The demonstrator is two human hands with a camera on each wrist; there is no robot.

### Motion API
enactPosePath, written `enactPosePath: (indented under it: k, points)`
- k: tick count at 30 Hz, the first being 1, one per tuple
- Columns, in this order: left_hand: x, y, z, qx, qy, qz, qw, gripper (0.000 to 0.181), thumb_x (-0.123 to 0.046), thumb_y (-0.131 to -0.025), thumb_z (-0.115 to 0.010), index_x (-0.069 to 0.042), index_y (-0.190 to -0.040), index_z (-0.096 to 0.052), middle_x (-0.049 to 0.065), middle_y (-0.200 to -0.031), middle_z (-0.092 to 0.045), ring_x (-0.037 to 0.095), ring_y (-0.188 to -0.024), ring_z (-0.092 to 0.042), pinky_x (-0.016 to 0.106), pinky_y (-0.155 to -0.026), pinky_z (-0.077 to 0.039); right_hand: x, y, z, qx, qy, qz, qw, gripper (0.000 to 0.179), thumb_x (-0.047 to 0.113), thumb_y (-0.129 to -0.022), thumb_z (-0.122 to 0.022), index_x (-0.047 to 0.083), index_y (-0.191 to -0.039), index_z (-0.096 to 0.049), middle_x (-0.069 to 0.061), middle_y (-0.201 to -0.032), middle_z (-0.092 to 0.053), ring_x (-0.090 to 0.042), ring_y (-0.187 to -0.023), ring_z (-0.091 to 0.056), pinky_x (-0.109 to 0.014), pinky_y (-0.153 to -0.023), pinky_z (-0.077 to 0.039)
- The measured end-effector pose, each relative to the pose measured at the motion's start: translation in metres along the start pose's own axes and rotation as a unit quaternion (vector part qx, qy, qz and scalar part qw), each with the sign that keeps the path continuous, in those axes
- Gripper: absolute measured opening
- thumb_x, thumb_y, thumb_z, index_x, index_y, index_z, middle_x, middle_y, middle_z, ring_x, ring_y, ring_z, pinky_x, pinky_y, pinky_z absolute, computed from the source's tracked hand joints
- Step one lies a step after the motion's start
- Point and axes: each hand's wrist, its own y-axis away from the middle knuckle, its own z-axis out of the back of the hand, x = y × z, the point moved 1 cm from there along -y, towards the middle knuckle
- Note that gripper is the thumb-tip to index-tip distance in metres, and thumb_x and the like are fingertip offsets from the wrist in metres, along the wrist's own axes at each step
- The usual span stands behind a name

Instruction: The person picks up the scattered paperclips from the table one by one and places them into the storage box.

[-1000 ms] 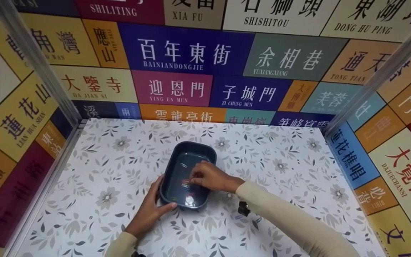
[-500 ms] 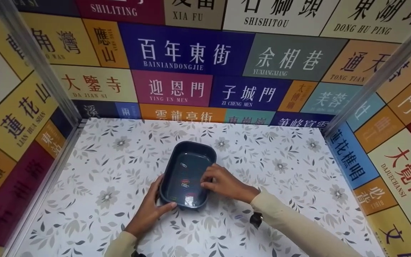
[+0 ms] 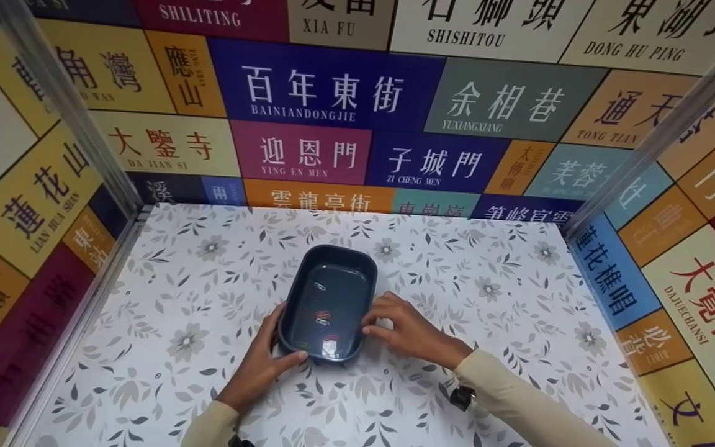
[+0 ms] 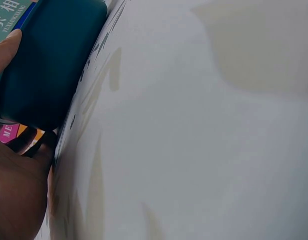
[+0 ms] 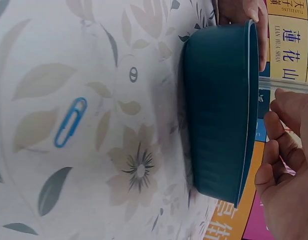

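A dark blue rectangular dish (image 3: 344,282) sits on the table with several small paper clips (image 3: 323,318) on its floor. My left hand (image 3: 260,365) grips the dish's near left corner, thumb on the rim and fingers along the outer side. Beside the right rim is my right hand (image 3: 404,328), its fingers loosely bent. In the right wrist view, nothing shows between the right fingers (image 5: 274,125), which are close to the dish's edge. A blue paper clip (image 5: 70,122) lies on the tabletop below that hand.
A white cloth with grey leaves and flowers (image 3: 208,298) covers the table. Colourful sign-printed panels (image 3: 332,81) rise behind it and at both sides, with metal posts (image 3: 637,118) at the corners.
My right hand has drawn back from over the dish's floor, moving right past its rim. The left hand and the dish have stayed in place.
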Motion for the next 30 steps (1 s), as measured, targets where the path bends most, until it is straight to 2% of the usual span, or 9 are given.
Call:
enactPosePath:
  k: [8,14,20,24,27,30]
  points:
    - [0.001,0.000,0.000,-0.005,-0.003,-0.005,1.0000,0.112,-0.019,-0.091,-0.093,-0.017,-0.178,-0.021,0.009,-0.179,-0.029,0.030,-0.166,-0.028,0.048,-0.134,-0.022,-0.011,0.015,-0.002,-0.052,-0.014,0.042,0.9977,0.006,0.005,-0.097,-0.084,0.007,-0.102,-0.085,0.001,-0.098,-0.078,-0.023,-0.093,-0.063,-0.035,-0.082,-0.051]
    - [0.001,0.000,0.000,-0.006,-0.004,-0.002,1.0000,0.113,-0.020,-0.090,-0.093,-0.018,-0.178,-0.022,0.009,-0.180,-0.028,0.030,-0.166,-0.026,0.048,-0.134,-0.021,-0.019,0.029,-0.003,-0.087,-0.034,0.059,0.9939,0.015,-0.007,-0.087,-0.087,0.004,-0.096,-0.083,-0.005,-0.093,-0.077,-0.030,-0.086,-0.063,-0.041,-0.077,-0.050]
    - [0.001,0.001,0.001,-0.004,-0.010,-0.010,0.9999,0.112,-0.020,-0.092,-0.093,-0.017,-0.178,-0.021,0.009,-0.180,-0.027,0.028,-0.166,-0.026,0.046,-0.134,-0.022,-0.029,0.045,-0.003,-0.090,-0.046,0.022,0.9947,0.011,-0.001,-0.090,-0.087,0.006,-0.098,-0.083,-0.004,-0.095,-0.077,-0.028,-0.089,-0.065,-0.036,-0.083,-0.051]
    - [0.001,0.000,0.001,-0.005,-0.014,-0.007,0.9999,0.112,-0.021,-0.092,-0.093,-0.018,-0.178,-0.022,0.009,-0.179,-0.028,0.028,-0.166,-0.027,0.047,-0.134,-0.024,-0.035,0.056,-0.003,-0.085,-0.053,-0.009,0.9950,0.005,0.004,-0.096,-0.084,0.005,-0.100,-0.083,-0.002,-0.097,-0.078,-0.027,-0.089,-0.065,-0.041,-0.079,-0.051]
    - [0.000,0.000,0.000,-0.008,-0.018,-0.002,0.9998,0.112,-0.021,-0.091,-0.094,-0.017,-0.178,-0.022,0.010,-0.179,-0.029,0.029,-0.166,-0.027,0.047,-0.134,-0.024,-0.038,0.064,-0.005,-0.092,-0.058,-0.023,0.9939,0.005,0.003,-0.095,-0.084,0.005,-0.100,-0.084,-0.004,-0.095,-0.078,-0.030,-0.087,-0.064,-0.045,-0.076,-0.051]
    - [0.000,0.000,0.000,-0.009,-0.022,-0.002,0.9997,0.113,-0.020,-0.090,-0.094,-0.016,-0.178,-0.022,0.010,-0.180,-0.028,0.029,-0.167,-0.026,0.046,-0.134,-0.023,-0.042,0.071,-0.005,-0.103,-0.057,-0.034,0.9924,0.009,0.001,-0.093,-0.085,0.007,-0.100,-0.084,-0.004,-0.093,-0.077,-0.029,-0.086,-0.065,-0.044,-0.076,-0.051]
